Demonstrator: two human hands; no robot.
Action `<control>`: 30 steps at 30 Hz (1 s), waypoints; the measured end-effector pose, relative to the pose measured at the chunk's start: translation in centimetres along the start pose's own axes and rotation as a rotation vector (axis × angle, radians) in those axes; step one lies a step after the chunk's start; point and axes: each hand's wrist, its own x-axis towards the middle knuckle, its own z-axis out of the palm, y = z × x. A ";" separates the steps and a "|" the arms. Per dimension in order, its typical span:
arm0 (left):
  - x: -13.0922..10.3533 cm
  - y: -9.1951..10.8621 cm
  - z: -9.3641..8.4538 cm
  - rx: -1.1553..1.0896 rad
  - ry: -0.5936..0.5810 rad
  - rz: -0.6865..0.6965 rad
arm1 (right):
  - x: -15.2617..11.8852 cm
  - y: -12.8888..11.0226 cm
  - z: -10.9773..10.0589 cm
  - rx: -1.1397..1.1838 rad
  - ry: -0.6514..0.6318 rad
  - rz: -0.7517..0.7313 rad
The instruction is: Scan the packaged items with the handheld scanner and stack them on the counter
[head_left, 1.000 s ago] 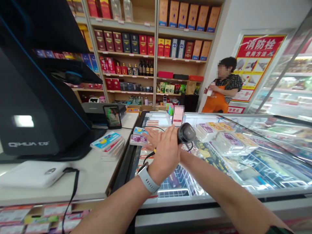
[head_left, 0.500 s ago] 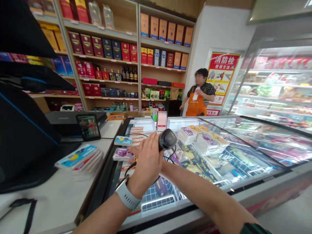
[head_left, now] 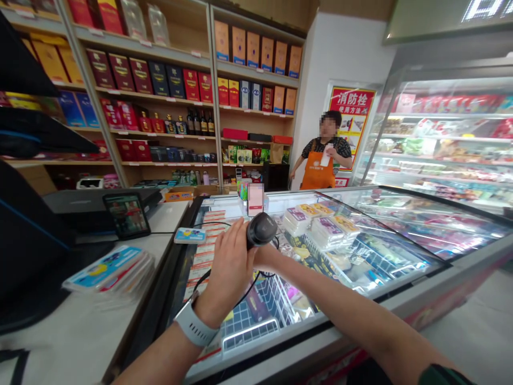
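My left hand (head_left: 231, 262), with a grey watch band at the wrist, is closed around a black handheld scanner (head_left: 261, 231) above the glass-topped freezer (head_left: 298, 350). A black cable hangs from that device. My right forearm crosses behind it, and only the back part of my right hand (head_left: 265, 258) shows; its fingers are hidden behind my left hand and the scanner. A flat blue-and-yellow package (head_left: 189, 236) lies on the freezer's left edge. Farther right, several stacked white-and-purple packages (head_left: 326, 231) rest on the glass.
On the left counter (head_left: 76, 342) lies a stack of flat blue packages (head_left: 110, 270) beside a small screen (head_left: 126, 215). A phone-like pink panel (head_left: 255, 200) stands at the freezer's back. A person in an orange apron (head_left: 319, 172) stands beyond, near shelves of boxes (head_left: 140, 75).
My right hand has drawn back from the left edge to behind the scanner. The flat purple package there is no longer visible. The view has turned slightly right.
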 end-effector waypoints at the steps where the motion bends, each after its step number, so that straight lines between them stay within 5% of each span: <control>1: 0.0 0.0 0.0 -0.004 0.000 -0.003 | -0.5 0.5 -0.5 -0.023 -0.005 -0.018; 5: 0.1 -0.2 0.2 -0.009 0.011 -0.006 | -2.8 1.9 -3.4 -0.161 0.057 -0.065; 8: 0.1 -0.7 0.4 0.007 0.003 -0.005 | -4.1 2.4 -5.0 -0.125 0.105 0.033; 15: 0.5 -1.6 0.6 0.014 -0.034 -0.033 | -4.8 4.2 -5.4 0.664 0.321 0.503; 22: 0.5 -1.8 0.8 0.021 -0.089 -0.049 | -4.6 4.3 -5.9 1.084 0.356 0.590; 30: 0.3 -1.2 0.7 0.047 -0.102 -0.027 | -4.4 4.1 -6.5 1.183 0.392 0.660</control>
